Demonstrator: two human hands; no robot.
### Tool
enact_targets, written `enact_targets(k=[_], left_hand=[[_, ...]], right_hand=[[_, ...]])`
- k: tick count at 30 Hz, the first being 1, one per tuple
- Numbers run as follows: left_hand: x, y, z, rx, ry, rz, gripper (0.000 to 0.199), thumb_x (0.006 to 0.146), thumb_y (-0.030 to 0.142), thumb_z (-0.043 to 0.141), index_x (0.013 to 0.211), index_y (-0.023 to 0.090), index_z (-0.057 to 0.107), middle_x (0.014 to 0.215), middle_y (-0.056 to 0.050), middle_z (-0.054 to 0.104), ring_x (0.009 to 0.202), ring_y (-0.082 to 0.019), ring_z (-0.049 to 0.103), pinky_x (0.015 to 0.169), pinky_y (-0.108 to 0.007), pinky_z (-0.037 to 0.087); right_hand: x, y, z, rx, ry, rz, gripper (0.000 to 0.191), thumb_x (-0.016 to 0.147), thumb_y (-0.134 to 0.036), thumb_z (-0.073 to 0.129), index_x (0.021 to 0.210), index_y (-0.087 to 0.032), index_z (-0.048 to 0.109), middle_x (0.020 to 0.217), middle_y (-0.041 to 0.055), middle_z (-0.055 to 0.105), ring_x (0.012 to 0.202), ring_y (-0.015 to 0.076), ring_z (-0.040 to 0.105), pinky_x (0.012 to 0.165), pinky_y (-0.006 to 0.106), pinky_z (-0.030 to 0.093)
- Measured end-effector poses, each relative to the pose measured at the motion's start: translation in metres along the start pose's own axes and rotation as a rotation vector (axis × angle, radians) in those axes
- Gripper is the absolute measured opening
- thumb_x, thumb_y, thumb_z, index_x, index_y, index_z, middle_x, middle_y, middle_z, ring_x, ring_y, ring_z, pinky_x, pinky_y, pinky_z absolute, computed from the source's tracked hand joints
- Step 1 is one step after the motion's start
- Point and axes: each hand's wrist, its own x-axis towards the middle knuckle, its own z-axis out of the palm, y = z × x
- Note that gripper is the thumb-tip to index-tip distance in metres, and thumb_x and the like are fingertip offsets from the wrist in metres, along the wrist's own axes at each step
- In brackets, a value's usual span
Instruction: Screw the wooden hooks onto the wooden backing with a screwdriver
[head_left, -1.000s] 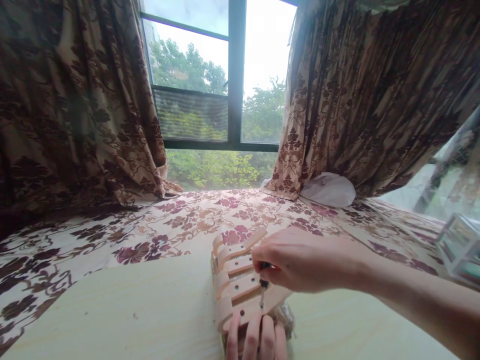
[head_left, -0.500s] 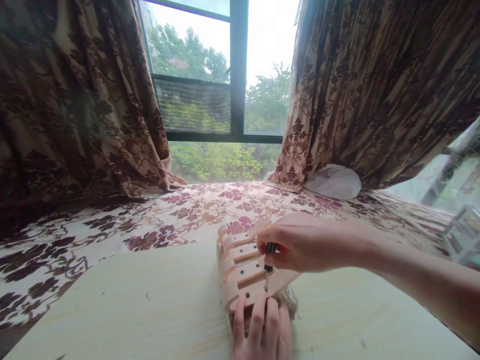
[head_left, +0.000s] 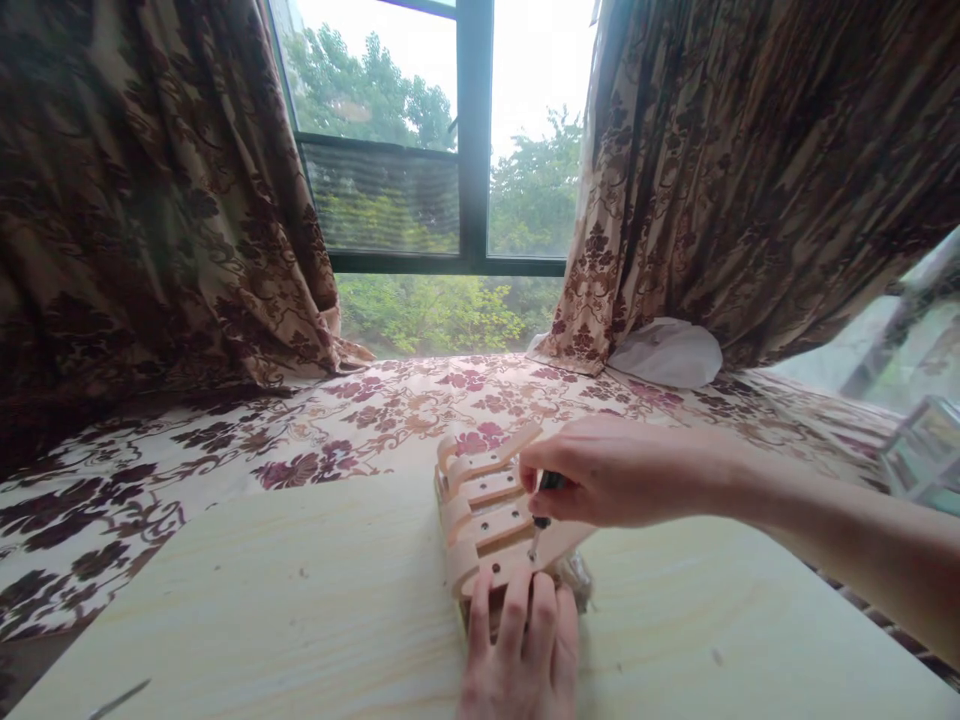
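Observation:
My right hand (head_left: 600, 470) comes in from the right, its fingers closed around the dark handle of a small screwdriver (head_left: 541, 520). The tip meets a screw on the nearest strip of a pale wooden slatted piece (head_left: 495, 530). This piece has several strips with rounded left ends, gaps between them and dark screw heads or holes. At its near end lies my left hand (head_left: 517, 640), fingers stretched and slightly apart, pressing on it; the thumb is hidden. Clear crinkled plastic (head_left: 577, 580) shows beside the piece's right edge, near the left fingers.
The piece lies on a light wooden board (head_left: 300, 580). A thin grey metal rod (head_left: 120, 698) rests at its lower left. Behind is a floral cloth (head_left: 405, 415), with a white bag (head_left: 667, 352) by the curtain (head_left: 697, 180) and a clear box (head_left: 926, 455) at right.
The view has tipped slightly downward, bringing more of the grey rod into sight. The screwdriver's handle now leans more to the right, and my right hand has turned a little. My left hand stays on the piece.

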Motion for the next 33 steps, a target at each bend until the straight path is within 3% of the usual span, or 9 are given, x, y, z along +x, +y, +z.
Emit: enact_targets(k=[6,14,19,27,33], left_hand=[[0.001,0.000,-0.002,-0.007,-0.043,0.000,0.035,0.076,0.013,0.044,0.108,0.016,0.059,0.105,-0.006,0.060,0.105,-0.026,0.051,0.103,-0.053,0.029],[0.001,0.002,-0.005,-0.034,-0.065,-0.032,0.031,0.079,0.019,0.046,0.108,0.014,0.059,0.105,-0.008,0.060,0.107,-0.027,0.050,0.102,-0.054,0.030],[0.000,0.002,-0.005,-0.023,-0.073,-0.026,0.034,0.079,0.016,0.044,0.109,0.015,0.058,0.106,-0.008,0.060,0.108,-0.028,0.049,0.102,-0.055,0.030],[-0.002,-0.001,0.004,-0.009,0.005,0.004,0.033,0.074,0.016,0.047,0.104,0.016,0.061,0.101,-0.007,0.061,0.102,-0.027,0.053,0.105,-0.056,0.026],[-0.002,-0.002,0.011,0.019,0.087,0.016,0.030,0.074,0.013,0.044,0.097,0.017,0.063,0.096,-0.006,0.062,0.099,-0.024,0.055,0.107,-0.055,0.024]], right_hand=[[0.002,-0.001,0.001,-0.008,-0.025,-0.055,0.017,0.084,-0.019,0.045,0.078,-0.019,0.061,0.071,0.0012,0.060,0.060,0.0104,0.044,0.053,0.022,0.027],[0.008,0.000,0.006,-0.062,-0.004,0.047,0.026,0.087,-0.031,0.043,0.079,-0.017,0.063,0.073,0.0061,0.064,0.062,0.0128,0.049,0.054,0.024,0.028],[0.002,-0.001,-0.001,-0.042,-0.032,0.005,0.016,0.084,-0.026,0.047,0.086,-0.021,0.062,0.074,0.0020,0.063,0.062,0.0118,0.047,0.054,0.022,0.029],[0.012,0.004,0.013,0.009,0.053,0.013,0.019,0.085,-0.026,0.044,0.080,-0.018,0.061,0.072,0.0040,0.064,0.064,0.0128,0.050,0.056,0.023,0.031],[0.004,0.005,-0.002,0.041,0.027,0.017,0.017,0.082,-0.026,0.050,0.093,-0.022,0.062,0.077,0.0021,0.064,0.066,0.0132,0.052,0.056,0.022,0.031]])
